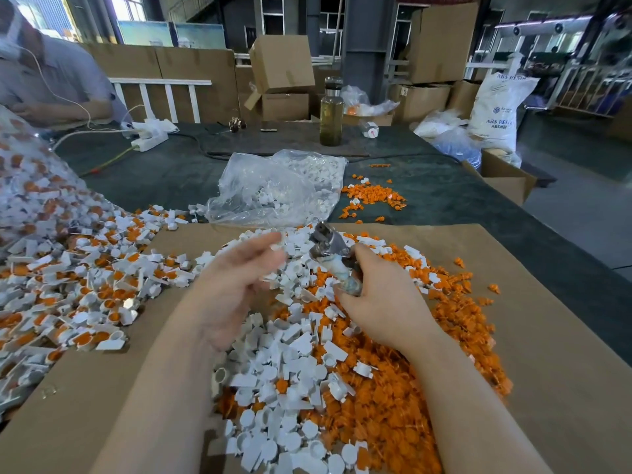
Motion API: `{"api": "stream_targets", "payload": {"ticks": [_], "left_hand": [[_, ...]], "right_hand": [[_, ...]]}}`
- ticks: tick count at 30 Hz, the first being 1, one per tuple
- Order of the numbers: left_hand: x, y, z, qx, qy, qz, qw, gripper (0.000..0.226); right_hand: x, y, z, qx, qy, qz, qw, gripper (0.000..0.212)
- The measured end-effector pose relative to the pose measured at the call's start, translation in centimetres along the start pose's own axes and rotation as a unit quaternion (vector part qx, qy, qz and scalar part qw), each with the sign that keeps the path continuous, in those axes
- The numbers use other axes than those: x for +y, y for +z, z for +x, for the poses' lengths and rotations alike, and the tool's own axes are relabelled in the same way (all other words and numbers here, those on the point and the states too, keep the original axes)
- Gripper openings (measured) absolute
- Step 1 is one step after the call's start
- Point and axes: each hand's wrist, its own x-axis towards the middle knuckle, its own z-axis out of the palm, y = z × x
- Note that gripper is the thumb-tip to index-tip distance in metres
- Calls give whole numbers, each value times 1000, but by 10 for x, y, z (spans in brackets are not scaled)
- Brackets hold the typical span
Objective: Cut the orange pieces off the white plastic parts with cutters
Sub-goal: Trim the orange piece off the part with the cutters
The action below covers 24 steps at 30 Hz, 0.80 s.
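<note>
The right hand is wrapped round the taped handles of the metal cutters, head pointing up and away, just above the middle of the near heap. The left hand hovers beside it, blurred, fingers loosely spread; a small white bit shows at its fingertips, but whether it pinches that bit cannot be told.

Uncut white plastic parts with orange pieces lie in a broad pile to the left, spilling from a clear bag at the far left. Cut white parts and loose orange pieces cover the brown cardboard sheet under the hands, orange mostly to the right.

The step in hand looks like the changeover between parts: one let go, the next to be fetched. To do it well, the left hand should reach left for an uncut part and present it with the orange piece facing the blades (fingertips kept behind the white body), so the blades close flush at the joint. A clear bag of white parts and a small orange scatter lie farther off on the dark table.
</note>
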Motion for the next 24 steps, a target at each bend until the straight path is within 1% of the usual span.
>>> {"api": "stream_targets", "payload": {"ticks": [2, 3, 4, 5, 7, 9, 12, 13, 15, 17, 19, 21, 23, 24], "left_hand": [[-5, 19, -6, -79, -2, 50, 996, 47], [-8, 26, -7, -108, 11, 54, 993, 41], [-11, 31, -7, -124, 28, 43, 991, 36], [-13, 34, -7, -122, 38, 25, 991, 32], [-14, 33, -6, -98, 42, -3, 994, 35], [-15, 33, -5, -91, 51, -8, 994, 39], [-14, 35, -6, -62, 65, -6, 996, 27], [-14, 34, -4, -45, 65, -8, 997, 24], [-15, 32, -1, -23, 64, -11, 998, 27], [-14, 34, -2, -2, 64, -16, 998, 35], [-14, 37, -3, 9, 70, -8, 998, 32], [-14, 39, -4, 9, 81, 26, 996, 25], [-17, 37, 0, 22, 97, 120, 988, 25], [-19, 36, 3, 43, 106, 183, 976, 24]], "right_hand": [[-4, 0, 0, -19, -11, 28, 999, 30], [-5, 0, -1, -29, -15, 43, 999, 31], [-7, 0, -2, -36, -19, 52, 998, 33], [-9, -1, -2, -40, -23, 50, 998, 37], [-10, 0, -3, -45, -33, 46, 997, 42], [-9, 0, -3, -52, -42, 47, 997, 44], [-8, -1, -2, -62, -64, 20, 996, 40], [-7, -2, -2, -65, -65, 11, 996, 45], [-6, -3, -1, -71, -49, 22, 996, 52], [-7, -3, -2, -66, -38, 43, 996, 48], [-9, -2, -4, -41, -31, 50, 997, 43], [-10, -2, -5, 5, -26, 24, 999, 38], [-7, -2, -4, 40, -8, -36, 999, 22], [-4, -3, -3, 48, 14, -65, 997, 12]]}}
